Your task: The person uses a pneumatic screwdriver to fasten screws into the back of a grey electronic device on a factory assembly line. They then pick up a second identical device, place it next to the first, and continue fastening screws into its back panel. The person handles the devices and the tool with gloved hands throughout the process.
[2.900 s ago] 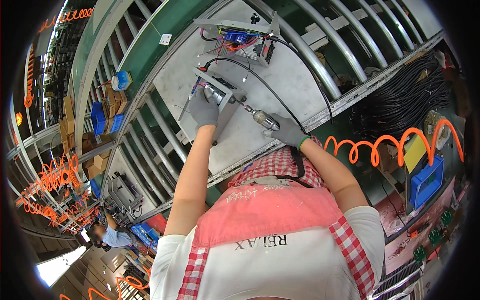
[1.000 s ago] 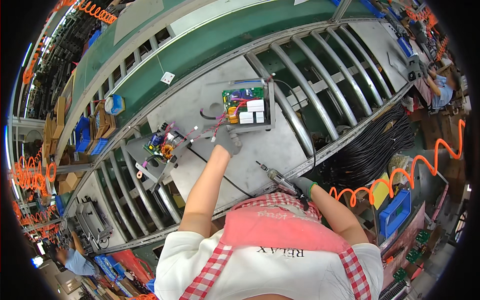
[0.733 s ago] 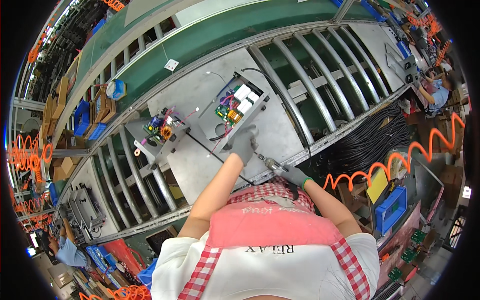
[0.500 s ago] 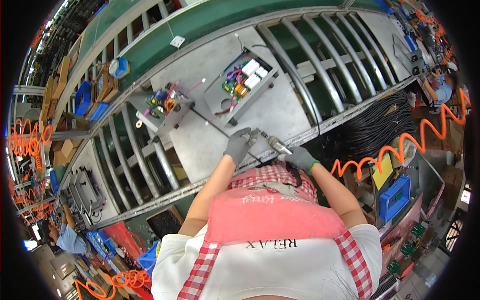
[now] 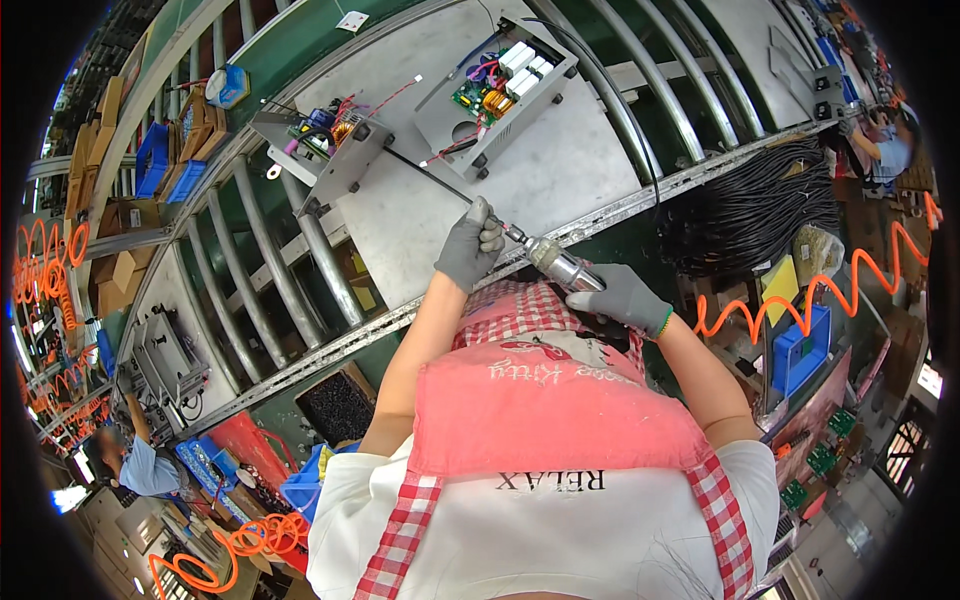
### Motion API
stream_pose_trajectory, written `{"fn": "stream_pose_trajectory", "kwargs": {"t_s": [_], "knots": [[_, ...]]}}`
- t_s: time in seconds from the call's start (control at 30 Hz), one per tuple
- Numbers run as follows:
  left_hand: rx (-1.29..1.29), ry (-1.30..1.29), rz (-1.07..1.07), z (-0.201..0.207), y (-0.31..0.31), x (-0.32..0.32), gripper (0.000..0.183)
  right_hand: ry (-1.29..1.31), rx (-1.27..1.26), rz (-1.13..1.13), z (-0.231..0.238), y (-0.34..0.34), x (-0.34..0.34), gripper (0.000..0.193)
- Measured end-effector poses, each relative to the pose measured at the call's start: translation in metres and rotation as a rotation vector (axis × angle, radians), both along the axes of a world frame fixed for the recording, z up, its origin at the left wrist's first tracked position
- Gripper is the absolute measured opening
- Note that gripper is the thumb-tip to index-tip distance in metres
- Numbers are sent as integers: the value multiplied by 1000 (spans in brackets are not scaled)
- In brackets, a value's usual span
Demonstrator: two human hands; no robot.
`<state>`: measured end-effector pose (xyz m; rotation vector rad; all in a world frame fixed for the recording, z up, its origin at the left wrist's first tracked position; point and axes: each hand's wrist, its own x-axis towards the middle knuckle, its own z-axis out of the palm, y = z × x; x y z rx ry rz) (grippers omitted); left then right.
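In my gloved right hand (image 5: 628, 300) is a silver air screwdriver (image 5: 556, 262), tilted with its bit toward my left hand. My gloved left hand (image 5: 472, 246) is closed at the bit end; whatever its fingers hold is hidden. A black cable (image 5: 428, 176) runs from the left metal housing (image 5: 345, 165) down to my left hand. This housing stands tilted, with a circuit board and coils in it. Farther right lies an open grey metal housing (image 5: 540, 105), holding a green board, white blocks and a copper coil.
Both housings rest on a grey metal plate (image 5: 400, 250) over the roller conveyor (image 5: 250, 245). A thick bundle of black cables (image 5: 750, 215) lies at right, beside an orange coiled air hose (image 5: 780, 305) and a blue bin (image 5: 802, 350). Two people work farther off, left and right.
My left fingers have curled closed and come up to the screwdriver's tip. My right hand has turned the screwdriver slightly. The housings sit higher in view.
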<state>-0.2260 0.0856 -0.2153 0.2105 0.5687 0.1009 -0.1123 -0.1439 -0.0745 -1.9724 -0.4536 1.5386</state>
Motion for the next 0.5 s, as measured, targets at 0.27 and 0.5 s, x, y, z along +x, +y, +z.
{"fn": "stream_pose_trajectory", "kwargs": {"t_s": [0.27,0.5], "knots": [[467,69,-130,20,8,-14,17,155,46,-74,-7,-6,-9,36],[361,83,-47,19,3,-9,19,583,257,-245,-41,-8,-1,33]]}}
